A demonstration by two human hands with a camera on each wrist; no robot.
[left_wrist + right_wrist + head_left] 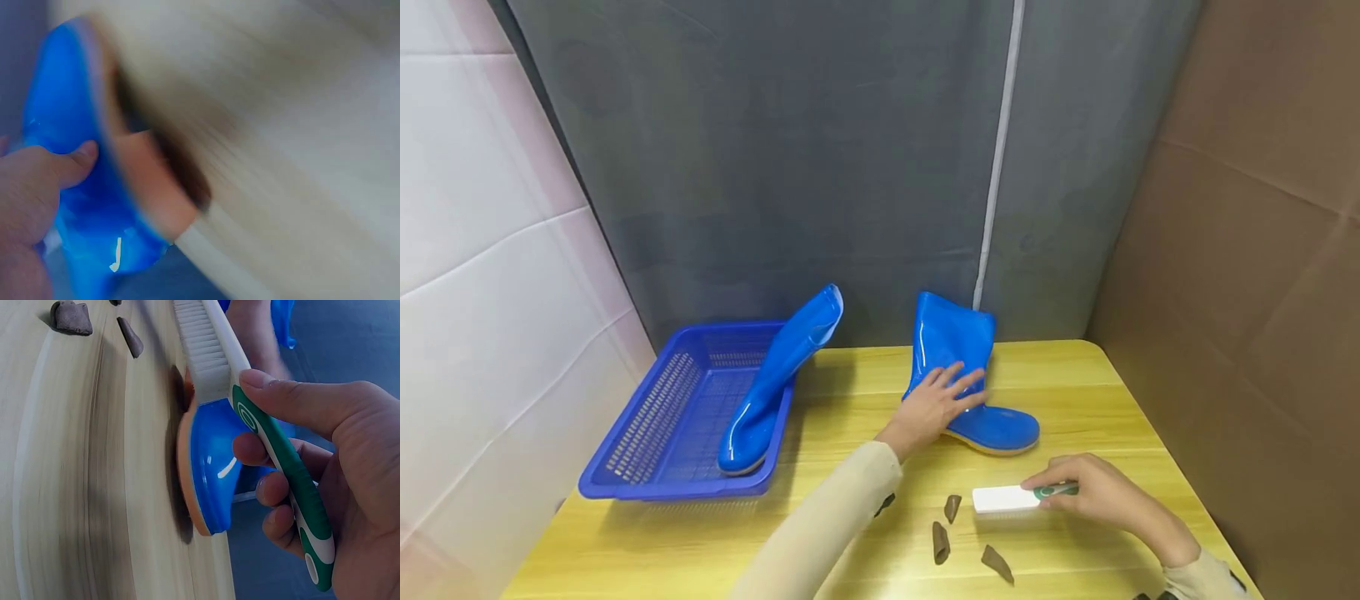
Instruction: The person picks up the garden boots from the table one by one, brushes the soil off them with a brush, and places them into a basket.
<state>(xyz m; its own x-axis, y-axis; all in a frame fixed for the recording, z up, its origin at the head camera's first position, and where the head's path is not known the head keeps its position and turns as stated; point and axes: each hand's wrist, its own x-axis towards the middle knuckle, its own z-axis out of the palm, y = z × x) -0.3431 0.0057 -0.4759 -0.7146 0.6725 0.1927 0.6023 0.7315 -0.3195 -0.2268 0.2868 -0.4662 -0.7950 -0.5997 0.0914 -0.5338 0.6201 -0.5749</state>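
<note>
A blue rubber boot (958, 350) stands upright on the wooden table (850, 392). My left hand (951, 392) lies on its shaft with fingers spread. The left wrist view is blurred and shows my thumb (78, 164) pressed against the boot (87, 206). My right hand (1060, 487) grips the green handle of a white scrub brush (1003, 498) that lies on the table near the boot's toe. In the right wrist view my fingers (275, 397) curl round the brush handle (284, 472), with the boot toe (209, 469) just beyond it.
A second blue boot (775, 383) leans in a blue perforated basket (647, 433) at the table's left. Three brown lumps (952, 507) lie in front of the brush. A grey curtain hangs behind, and brown cardboard stands on the right.
</note>
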